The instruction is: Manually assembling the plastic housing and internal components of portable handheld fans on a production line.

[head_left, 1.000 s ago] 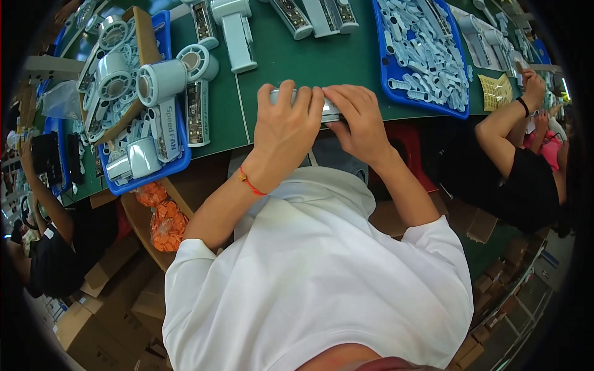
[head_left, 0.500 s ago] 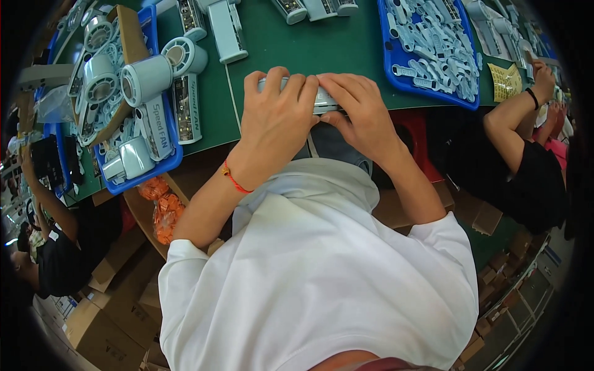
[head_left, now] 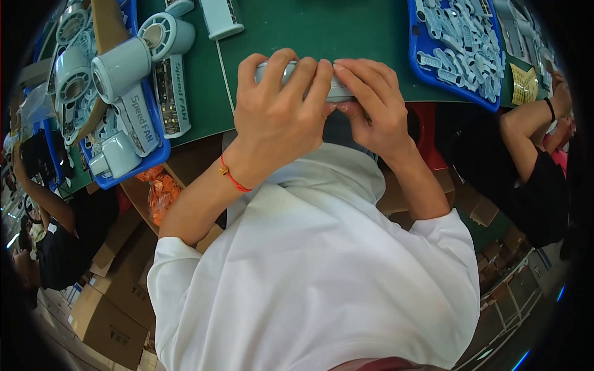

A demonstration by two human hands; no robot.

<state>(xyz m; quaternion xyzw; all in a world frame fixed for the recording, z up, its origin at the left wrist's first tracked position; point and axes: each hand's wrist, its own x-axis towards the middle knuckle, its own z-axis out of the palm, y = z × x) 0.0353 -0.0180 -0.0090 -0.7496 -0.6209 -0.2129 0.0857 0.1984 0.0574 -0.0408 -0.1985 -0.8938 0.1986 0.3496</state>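
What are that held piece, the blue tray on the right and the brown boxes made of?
Held piece: probably glossy pale plastic, given its bright highlights, though mostly covered.
Blue tray: likely moulded plastic, with even colour and rounded corner.
Brown boxes: apparently matt cardboard, judging by flat, dull panels.

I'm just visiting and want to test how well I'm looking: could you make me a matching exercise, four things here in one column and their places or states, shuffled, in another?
Things:
1. Pale part
2. Red bracelet
3. Bagged orange parts
4. Right tray

Places or states:
A. Below the table top
B. Held by the left hand and right hand
C. Blue, heaped with small pale pieces
D. Around the left wrist

Pairs: 1-B, 2-D, 3-A, 4-C
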